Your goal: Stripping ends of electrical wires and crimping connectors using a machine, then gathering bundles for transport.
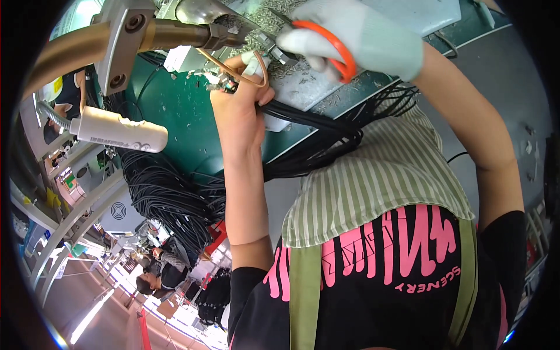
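Observation:
My left hand (pixel 242 93) is closed around a bundle of black cables (pixel 303 119) near their ends. White covers show on some of its fingertips. Small coloured wire ends (pixel 227 86) stick out beside the thumb side, too fine to tell apart. A thin tan tube or wire (pixel 224 67) loops in front of this hand. My right hand (pixel 361 41), in a whitish glove, grips scissors with an orange handle (pixel 337 46); their dark blade points toward the far left. A small metal fixture (pixel 283 56) sits between the two hands.
Grey clippings lie over a pale board (pixel 429 16) on the green table (pixel 181 116). A metal pipe and clamp (pixel 125 44) reach in from the left above a white cylindrical lamp-like part (pixel 121 129). More black cables (pixel 166 192) hang at the left. People work in the background.

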Motion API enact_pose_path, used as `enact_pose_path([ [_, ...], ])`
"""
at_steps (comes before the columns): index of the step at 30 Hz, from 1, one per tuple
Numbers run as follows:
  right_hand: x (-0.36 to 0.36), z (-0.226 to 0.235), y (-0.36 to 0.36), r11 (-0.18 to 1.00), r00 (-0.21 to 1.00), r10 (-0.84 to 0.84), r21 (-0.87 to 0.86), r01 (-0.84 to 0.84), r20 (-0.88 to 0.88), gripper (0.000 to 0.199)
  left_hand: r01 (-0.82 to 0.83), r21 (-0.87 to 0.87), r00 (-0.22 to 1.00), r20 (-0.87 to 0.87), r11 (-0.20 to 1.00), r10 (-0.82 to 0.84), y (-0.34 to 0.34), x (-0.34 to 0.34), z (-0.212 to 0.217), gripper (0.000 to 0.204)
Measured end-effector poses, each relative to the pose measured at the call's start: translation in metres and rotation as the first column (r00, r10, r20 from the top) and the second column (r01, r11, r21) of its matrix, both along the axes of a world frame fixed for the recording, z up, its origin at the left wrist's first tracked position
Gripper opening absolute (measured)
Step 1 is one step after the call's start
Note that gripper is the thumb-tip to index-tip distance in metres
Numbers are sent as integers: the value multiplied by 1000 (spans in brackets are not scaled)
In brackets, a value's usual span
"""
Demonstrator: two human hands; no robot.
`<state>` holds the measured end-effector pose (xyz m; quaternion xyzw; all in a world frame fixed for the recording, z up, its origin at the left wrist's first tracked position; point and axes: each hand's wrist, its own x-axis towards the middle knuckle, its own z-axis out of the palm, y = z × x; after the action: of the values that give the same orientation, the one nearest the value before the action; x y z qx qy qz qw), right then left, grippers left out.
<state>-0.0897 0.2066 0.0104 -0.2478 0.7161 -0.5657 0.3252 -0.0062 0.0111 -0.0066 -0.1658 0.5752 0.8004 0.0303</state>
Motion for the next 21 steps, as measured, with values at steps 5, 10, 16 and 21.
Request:
enact_pose_path([
  [5, -12, 1, -11, 992, 956, -16, -115, 51, 294, 34, 66, -166, 998, 6, 984, -66, -2, -17, 7, 7],
  [10, -13, -3, -11, 979, 942, 13, -196, 57, 336, 34, 103, -428, 994, 24, 898, -103, -5, -21, 10, 11],
  [16, -14, -2, -14, 988, 934, -7, -140, 61, 357, 35, 76, -599, 989, -56, 797, -137, -5, -19, 8, 15],
  [21, -15, -2, -12, 990, 932, 12, -134, 40, 361, 33, 54, -600, 988, -83, 799, -129, -1, -16, 9, 18],
])
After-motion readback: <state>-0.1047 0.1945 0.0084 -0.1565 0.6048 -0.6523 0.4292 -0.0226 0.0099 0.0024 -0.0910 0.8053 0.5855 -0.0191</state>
